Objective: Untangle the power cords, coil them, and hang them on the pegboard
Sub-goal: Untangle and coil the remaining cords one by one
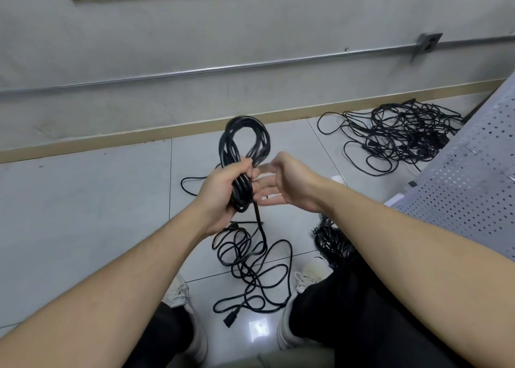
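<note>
- Power cords: one black coil [245, 156] is up in the person's hands, at the middle of the view, its loops standing toward 12 o'clock above the fist.
- The left hand [223, 195] has its grip curled tight round the gathered waist of that coil.
- The right hand [278, 183] sits just beside it at 3 o'clock, fingers spread and relaxed, pinching nothing; it is blurred, so I cannot tell whether it touches the cord.
- The tail of this cord [250, 270] drops toward 6 o'clock and lies in loose loops on the floor between the shoes, its plug end [230, 319] lowest. By my judgement this coil is only partly wound.
- A big tangled heap [401, 139] lies on the floor at 2 o'clock, apparently untouched.
- Another dark bundle [334, 242] rests by the right knee at 4 o'clock; it looks coiled, though I cannot be sure.
- The perforated board [473, 172] at 3 o'clock carries no cord in the part shown, so hanging seems to be ahead, with most of the work left.
</note>
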`<state>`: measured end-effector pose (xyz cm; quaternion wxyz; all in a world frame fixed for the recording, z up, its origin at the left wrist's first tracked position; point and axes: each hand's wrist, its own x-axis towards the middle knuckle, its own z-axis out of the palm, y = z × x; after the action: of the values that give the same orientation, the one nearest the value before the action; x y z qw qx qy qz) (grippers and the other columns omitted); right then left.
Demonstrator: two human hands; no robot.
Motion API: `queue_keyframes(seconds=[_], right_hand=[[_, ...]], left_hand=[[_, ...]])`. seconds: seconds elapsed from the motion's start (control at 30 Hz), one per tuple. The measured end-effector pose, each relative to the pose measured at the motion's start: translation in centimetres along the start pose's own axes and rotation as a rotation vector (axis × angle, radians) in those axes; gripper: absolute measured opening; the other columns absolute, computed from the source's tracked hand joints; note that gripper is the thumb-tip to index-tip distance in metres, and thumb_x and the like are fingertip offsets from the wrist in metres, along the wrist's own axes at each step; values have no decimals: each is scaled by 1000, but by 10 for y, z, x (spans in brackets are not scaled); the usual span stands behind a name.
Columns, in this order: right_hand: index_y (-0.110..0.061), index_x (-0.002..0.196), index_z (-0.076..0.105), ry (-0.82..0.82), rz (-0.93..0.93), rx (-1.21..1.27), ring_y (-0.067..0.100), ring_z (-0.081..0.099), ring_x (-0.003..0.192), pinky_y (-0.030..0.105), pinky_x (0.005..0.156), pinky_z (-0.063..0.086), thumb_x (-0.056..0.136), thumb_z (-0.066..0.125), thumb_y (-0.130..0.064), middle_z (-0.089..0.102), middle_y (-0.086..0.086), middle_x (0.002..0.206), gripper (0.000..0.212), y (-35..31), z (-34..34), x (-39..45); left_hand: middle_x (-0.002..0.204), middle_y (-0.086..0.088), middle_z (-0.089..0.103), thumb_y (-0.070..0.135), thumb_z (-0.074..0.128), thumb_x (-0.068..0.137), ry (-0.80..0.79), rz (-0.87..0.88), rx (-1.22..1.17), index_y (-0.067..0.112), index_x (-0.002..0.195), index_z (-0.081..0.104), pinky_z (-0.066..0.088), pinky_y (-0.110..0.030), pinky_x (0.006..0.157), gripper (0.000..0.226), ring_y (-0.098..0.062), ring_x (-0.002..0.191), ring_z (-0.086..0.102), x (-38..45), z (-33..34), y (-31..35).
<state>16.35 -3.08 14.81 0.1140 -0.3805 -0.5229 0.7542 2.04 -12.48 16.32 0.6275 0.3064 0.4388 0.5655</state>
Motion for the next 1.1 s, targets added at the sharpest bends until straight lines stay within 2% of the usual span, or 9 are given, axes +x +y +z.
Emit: queue_keyframes(seconds=[0.17, 0.27, 0.37, 0.47, 0.6, 0.7, 0.83, 0.97, 1.1], right_hand=[[-18, 95, 66, -364, 87, -431, 26, 60, 128, 50, 118, 34, 71, 44, -12, 74, 6, 118, 33, 13, 16, -9], [-13, 91, 48, -334, 57, -551, 26, 69, 94, 58, 109, 42, 92, 51, -14, 73, 9, 84, 3, 14, 23, -8], [-15, 87, 55, -149, 0, -768, 13, 56, 62, 35, 77, 49, 97, 62, -32, 65, 6, 72, 21, 11, 21, -7], [-15, 80, 61, -69, 29, -827, 9, 57, 64, 24, 75, 46, 95, 64, -38, 75, 0, 79, 27, 6, 10, -10], [-16, 75, 51, -74, 2, -672, 16, 62, 69, 30, 79, 50, 98, 64, -31, 68, 3, 69, 31, 6, -1, -11], [-7, 85, 60, -17, -107, -782, 14, 47, 59, 27, 61, 40, 96, 67, -32, 55, -3, 63, 27, -1, -3, -17], [-17, 91, 70, 51, -201, -865, 15, 47, 50, 24, 53, 42, 96, 67, -37, 57, -6, 59, 21, -10, -6, -28], [-30, 85, 68, 283, -425, -913, 13, 49, 59, 32, 64, 45, 95, 65, -49, 63, -3, 68, 21, -5, -16, -23], [-33, 86, 72, 315, -507, -763, 3, 52, 65, 26, 70, 44, 95, 68, -41, 65, -19, 72, 13, -5, -18, -20]], left_hand=[[78, -1, 51, 23, 50, 106, 209, 91, -106, 15, 78, 56, 43, -31, 62, 29, -15, 63, 46, 9, -9, 7], [74, 2, 52, 21, 51, 106, 334, 148, -31, 13, 87, 61, 44, -29, 56, 22, -12, 59, 49, 11, -16, 12], [61, 11, 58, 19, 53, 105, 460, 216, 236, 16, 93, 66, 43, -32, 61, 18, -8, 55, 51, 11, -24, 17], [60, 6, 53, 22, 55, 102, 545, 243, 416, 23, 89, 68, 41, -33, 66, 18, -14, 62, 48, 12, -28, 17], [67, 2, 45, 20, 54, 101, 597, 235, 575, 27, 86, 66, 35, -27, 56, 21, -13, 60, 43, 14, -34, 20], [76, 5, 53, 20, 51, 101, 610, 217, 757, 28, 88, 65, 38, -27, 62, 21, -10, 67, 48, 15, -41, 19], [87, -3, 62, 25, 48, 102, 518, 92, 1111, 24, 96, 70, 40, -31, 62, 23, -15, 70, 55, 18, -45, 10], [66, 4, 53, 40, 48, 104, 369, -30, 1032, 24, 86, 69, 35, -30, 58, 32, -20, 66, 49, 16, -33, 5], [84, 7, 67, 67, 28, 102, 239, -81, 995, 21, 86, 76, 39, -26, 71, 69, -5, 83, 57, 7, -14, -3]])
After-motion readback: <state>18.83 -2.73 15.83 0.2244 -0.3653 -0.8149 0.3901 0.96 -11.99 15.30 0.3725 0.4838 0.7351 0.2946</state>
